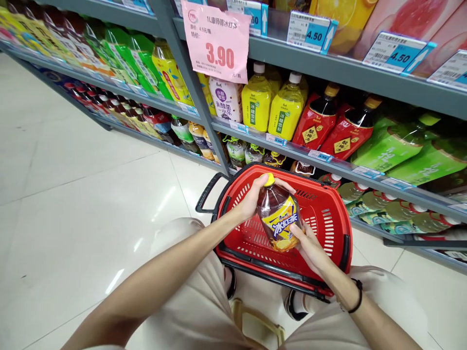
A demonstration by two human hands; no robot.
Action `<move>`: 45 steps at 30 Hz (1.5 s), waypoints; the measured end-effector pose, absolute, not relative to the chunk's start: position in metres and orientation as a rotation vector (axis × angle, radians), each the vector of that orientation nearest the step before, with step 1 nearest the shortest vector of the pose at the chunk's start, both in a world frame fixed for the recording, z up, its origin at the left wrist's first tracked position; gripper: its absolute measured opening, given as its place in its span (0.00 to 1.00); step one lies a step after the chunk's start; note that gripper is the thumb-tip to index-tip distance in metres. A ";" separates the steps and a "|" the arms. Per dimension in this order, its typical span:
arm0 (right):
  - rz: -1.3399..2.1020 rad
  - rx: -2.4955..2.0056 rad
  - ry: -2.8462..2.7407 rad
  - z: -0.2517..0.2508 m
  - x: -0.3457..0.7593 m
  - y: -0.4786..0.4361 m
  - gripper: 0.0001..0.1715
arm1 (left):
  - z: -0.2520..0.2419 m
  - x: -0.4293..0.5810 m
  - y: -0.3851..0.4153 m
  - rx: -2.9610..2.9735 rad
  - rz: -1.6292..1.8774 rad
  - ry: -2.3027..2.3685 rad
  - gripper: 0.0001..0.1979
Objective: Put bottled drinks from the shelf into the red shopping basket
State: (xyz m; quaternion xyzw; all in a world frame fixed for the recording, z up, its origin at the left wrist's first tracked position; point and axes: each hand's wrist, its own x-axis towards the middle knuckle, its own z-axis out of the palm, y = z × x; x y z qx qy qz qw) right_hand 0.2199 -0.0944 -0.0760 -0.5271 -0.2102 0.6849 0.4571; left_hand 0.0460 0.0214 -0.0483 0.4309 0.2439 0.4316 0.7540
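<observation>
Red basket, one yellow-capped bottle over it, two hands clasped around the bottle, one pink sign

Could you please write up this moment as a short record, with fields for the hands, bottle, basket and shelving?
Left hand: around the top of the bottle, by its yellow cap
Right hand: around the bottle's lower side
Bottle: dark drink, yellow and blue label, tilted
Basket: red with black trim, beneath the bottle
Shelving: rows of bottled drinks
Pink sign: reads 3.90
</observation>
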 end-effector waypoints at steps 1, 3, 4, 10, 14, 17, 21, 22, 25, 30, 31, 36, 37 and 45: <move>1.687 -1.304 -0.513 -0.076 0.220 -0.094 0.46 | -0.048 0.046 0.021 0.941 0.941 0.534 0.36; 1.685 -1.313 -0.506 -0.075 0.220 -0.094 0.49 | -0.047 0.046 0.020 0.944 0.943 0.540 0.36; 1.684 -1.316 -0.507 -0.075 0.219 -0.095 0.49 | -0.046 0.046 0.020 0.947 0.943 0.542 0.36; 1.694 -1.291 -0.505 -0.078 0.219 -0.099 0.51 | -0.042 0.045 0.015 0.935 0.942 0.556 0.35; 1.710 -1.285 -0.511 -0.081 0.218 -0.099 0.50 | -0.043 0.044 0.015 0.941 0.957 0.552 0.34; 1.723 -1.264 -0.499 -0.082 0.218 -0.097 0.46 | -0.043 0.043 0.016 0.944 0.963 0.560 0.33; 1.735 -1.265 -0.513 -0.083 0.219 -0.098 0.44 | -0.043 0.043 0.016 0.905 0.956 0.568 0.34; 1.729 -1.263 -0.515 -0.083 0.219 -0.098 0.43 | -0.043 0.043 0.016 0.897 0.958 0.567 0.34; 1.743 -1.246 -0.493 -0.085 0.222 -0.099 0.39 | -0.041 0.044 0.015 0.877 0.972 0.557 0.33; 1.851 -1.227 -0.366 -0.080 0.225 -0.096 0.35 | -0.032 0.046 0.013 0.857 0.975 0.529 0.35; 1.850 -1.222 -0.331 -0.078 0.224 -0.095 0.36 | -0.031 0.046 0.013 0.854 0.974 0.521 0.35; 1.850 -1.166 -0.244 -0.067 0.216 -0.093 0.35 | -0.032 0.043 0.015 0.814 0.936 0.508 0.28; 1.882 -1.150 -0.267 -0.066 0.216 -0.093 0.36 | -0.032 0.042 0.016 0.818 0.936 0.517 0.26; 2.243 -0.935 -0.475 -0.071 0.231 -0.095 0.55 | -0.040 0.044 0.018 0.683 0.960 0.784 0.23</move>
